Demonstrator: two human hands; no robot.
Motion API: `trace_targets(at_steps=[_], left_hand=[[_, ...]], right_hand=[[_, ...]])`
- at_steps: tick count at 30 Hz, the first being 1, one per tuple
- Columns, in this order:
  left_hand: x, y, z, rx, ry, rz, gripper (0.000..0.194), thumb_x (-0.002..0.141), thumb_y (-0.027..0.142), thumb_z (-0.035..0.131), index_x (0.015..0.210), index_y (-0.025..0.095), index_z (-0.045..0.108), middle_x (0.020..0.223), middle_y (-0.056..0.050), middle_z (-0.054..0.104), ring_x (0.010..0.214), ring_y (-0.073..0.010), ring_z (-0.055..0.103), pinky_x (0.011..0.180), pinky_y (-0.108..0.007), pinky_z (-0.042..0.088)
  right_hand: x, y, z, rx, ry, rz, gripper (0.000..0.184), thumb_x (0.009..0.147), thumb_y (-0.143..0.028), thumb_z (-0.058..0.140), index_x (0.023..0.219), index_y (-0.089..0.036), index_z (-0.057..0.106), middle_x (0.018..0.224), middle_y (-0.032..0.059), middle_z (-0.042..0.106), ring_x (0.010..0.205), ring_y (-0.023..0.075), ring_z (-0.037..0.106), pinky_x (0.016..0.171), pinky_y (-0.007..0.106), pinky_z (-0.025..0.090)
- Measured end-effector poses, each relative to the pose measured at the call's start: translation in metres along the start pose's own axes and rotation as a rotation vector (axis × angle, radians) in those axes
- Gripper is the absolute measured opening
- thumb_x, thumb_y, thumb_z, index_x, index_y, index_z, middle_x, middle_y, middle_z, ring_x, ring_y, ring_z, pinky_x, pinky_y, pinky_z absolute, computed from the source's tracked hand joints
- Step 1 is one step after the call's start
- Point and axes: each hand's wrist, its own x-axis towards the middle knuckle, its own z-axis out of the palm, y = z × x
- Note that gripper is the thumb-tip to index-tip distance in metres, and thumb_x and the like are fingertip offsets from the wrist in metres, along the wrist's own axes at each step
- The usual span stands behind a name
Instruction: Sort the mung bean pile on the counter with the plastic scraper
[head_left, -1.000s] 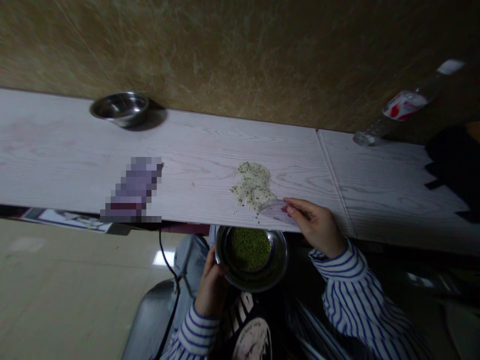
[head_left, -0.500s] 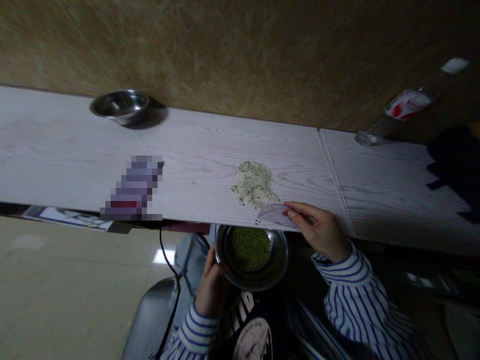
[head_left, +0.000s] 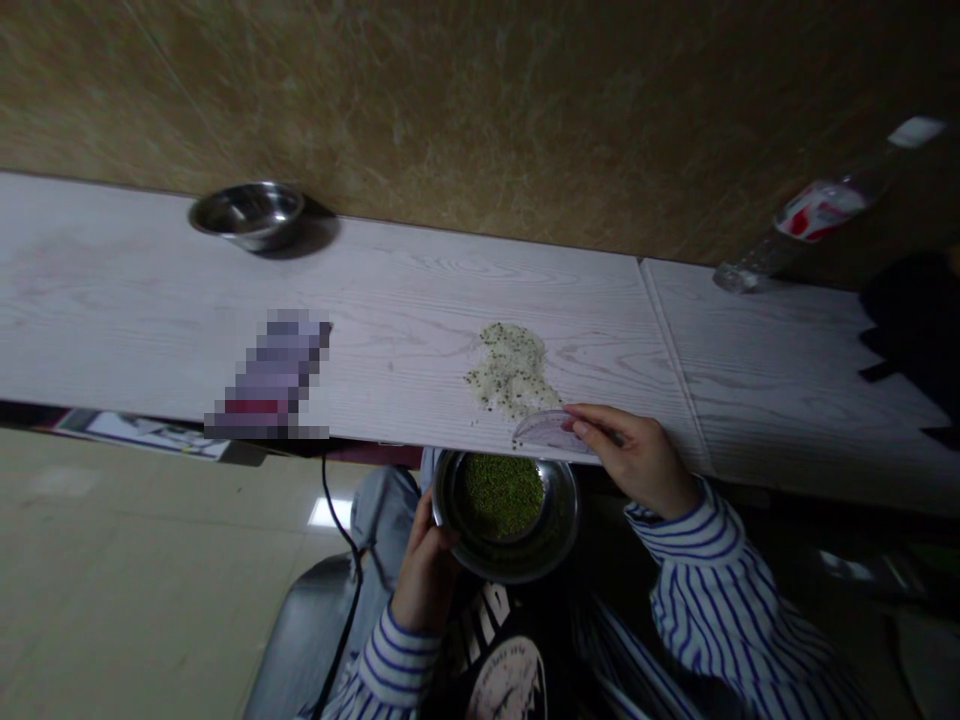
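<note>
With right fingers (head_left: 598, 438) pinched on translucent plate (head_left: 544, 430) beside grain heap (head_left: 510, 368) to their left; left fingers (head_left: 435, 544) closed on bowl (head_left: 564, 535). Apparently scraping; calls for low plate, steady bowl.

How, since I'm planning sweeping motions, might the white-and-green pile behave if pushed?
The pile would probably spread, not move as one: stray bits lie around it. Its green specks look loose, so might scatter. Off the table, some could fall toward the steel bowl at its edge.
</note>
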Motion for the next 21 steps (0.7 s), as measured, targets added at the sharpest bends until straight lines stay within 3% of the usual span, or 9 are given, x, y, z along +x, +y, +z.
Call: trace_targets(at_steps=[10, 15, 21], left_hand=[[-0.0026, 0.0042, 0.0032, -0.022, -0.035, -0.027, 0.054, 0.069, 0.020, 0.069, 0.122, 0.030, 0.070, 0.119, -0.003, 0.073, 0.117, -0.0283, 0.060, 0.098, -0.039, 0.046], [0.0003, 0.0007, -0.0005, -0.006, -0.023, -0.007, 0.053, 0.068, 0.023, 0.070, 0.120, 0.029, 0.071, 0.121, -0.004, 0.073, 0.119, -0.0306, 0.059, 0.096, -0.039, 0.048], [0.0000, 0.0016, -0.0001, -0.006, -0.034, 0.001, 0.057, 0.069, 0.022, 0.069, 0.126, 0.027, 0.068, 0.121, -0.006, 0.072, 0.116, -0.0306, 0.061, 0.095, -0.041, 0.048]], right_hand=[[-0.0033, -0.0031, 0.0000, 0.025, -0.030, 0.014, 0.024, 0.088, -0.029, 0.064, 0.102, -0.020, 0.079, 0.096, 0.0088, 0.082, 0.091, 0.0235, 0.078, 0.083, 0.036, 0.063], [-0.0051, -0.0052, 0.0006, 0.071, -0.057, 0.009, 0.024, 0.088, -0.032, 0.064, 0.102, -0.019, 0.079, 0.093, 0.0097, 0.082, 0.086, 0.0231, 0.078, 0.082, 0.036, 0.064], [-0.0080, -0.0005, 0.0065, 0.085, -0.012, 0.028, 0.025, 0.088, -0.030, 0.064, 0.106, -0.018, 0.079, 0.093, 0.0091, 0.082, 0.087, 0.0224, 0.078, 0.084, 0.037, 0.063]])
